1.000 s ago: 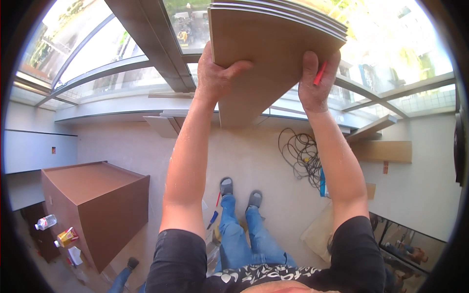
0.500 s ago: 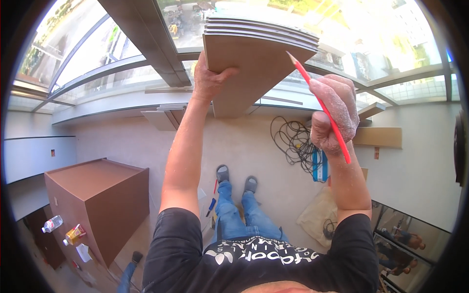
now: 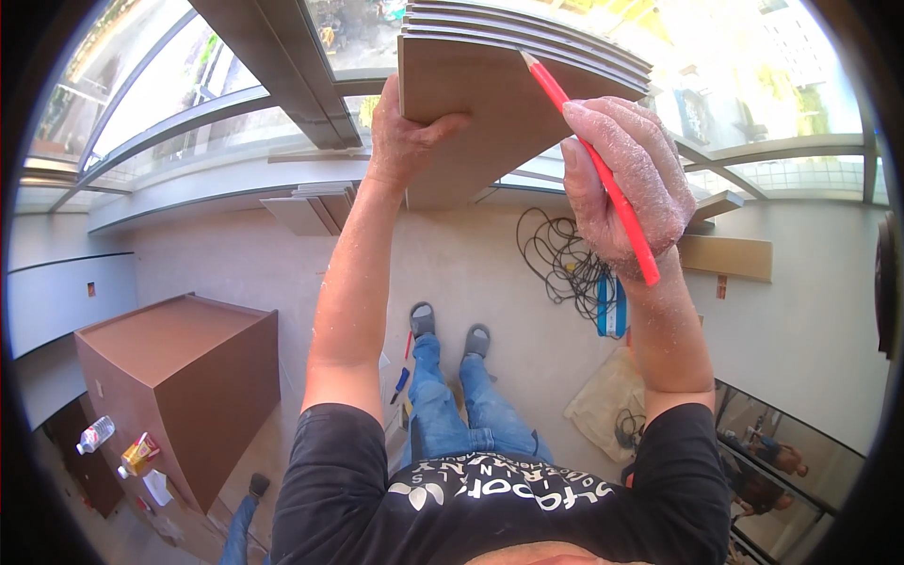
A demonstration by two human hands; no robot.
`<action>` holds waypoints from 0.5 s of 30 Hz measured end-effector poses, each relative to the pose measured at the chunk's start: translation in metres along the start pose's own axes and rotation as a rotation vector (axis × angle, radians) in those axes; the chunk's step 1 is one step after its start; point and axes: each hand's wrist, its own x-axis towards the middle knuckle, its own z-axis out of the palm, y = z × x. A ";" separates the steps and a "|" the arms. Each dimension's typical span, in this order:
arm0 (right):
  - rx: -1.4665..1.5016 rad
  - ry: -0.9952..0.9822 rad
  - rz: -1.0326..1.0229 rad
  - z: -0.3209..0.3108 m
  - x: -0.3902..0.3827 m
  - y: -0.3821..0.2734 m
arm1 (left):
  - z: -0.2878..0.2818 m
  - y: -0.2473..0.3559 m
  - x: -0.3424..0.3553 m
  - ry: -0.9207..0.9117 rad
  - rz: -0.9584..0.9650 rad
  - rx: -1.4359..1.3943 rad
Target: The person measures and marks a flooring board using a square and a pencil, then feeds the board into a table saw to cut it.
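Note:
A stack of several long brown boards [image 3: 499, 104] with pale edges stands in front of the window. Around its left edge my left hand [image 3: 407, 137] is closed, the thumb lying across the front face and the other fingers hidden behind. My right hand [image 3: 636, 179], coated in whitish dust, grips a red pencil [image 3: 603, 174]. The pencil slants up to the left, and its sharpened tip appears at the top edge of the front board; whether it touches, I cannot tell.
Tangled black cable [image 3: 565, 268] lies on the floor beside a blue-and-white box [image 3: 611, 306]. At the left stands a brown cabinet [image 3: 212, 377] next to a plastic bottle [image 3: 95, 434]. Shorter boards [image 3: 315, 209] lean below the window. A pale sack [image 3: 603, 395] rests on the floor at right.
My right hand has moved left and up, bringing the pencil tip to the board's top edge. The board stack appears higher and larger in view, still in my left hand.

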 end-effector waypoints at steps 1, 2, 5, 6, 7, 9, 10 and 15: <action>-0.005 -0.005 -0.005 0.000 0.001 0.000 | 0.000 -0.001 0.000 0.003 0.009 0.006; -0.011 -0.010 -0.009 0.000 0.002 0.000 | 0.000 -0.001 0.000 0.005 0.017 0.012; -0.033 -0.019 -0.018 -0.003 0.007 -0.001 | 0.001 0.001 -0.001 0.003 -0.010 -0.083; -0.033 -0.019 -0.015 -0.005 0.006 -0.001 | 0.000 0.002 -0.001 0.001 -0.012 -0.083; -0.044 -0.025 -0.010 -0.008 0.005 0.000 | -0.001 0.003 -0.001 0.001 -0.018 -0.063; -0.057 -0.033 -0.004 -0.007 0.005 0.000 | -0.001 0.002 0.000 -0.002 -0.025 -0.045; -0.037 -0.022 -0.020 -0.002 0.008 -0.002 | -0.001 0.002 0.000 -0.007 -0.028 -0.046; -0.013 -0.016 -0.056 0.001 0.010 0.003 | 0.002 0.005 0.000 0.001 -0.061 -0.105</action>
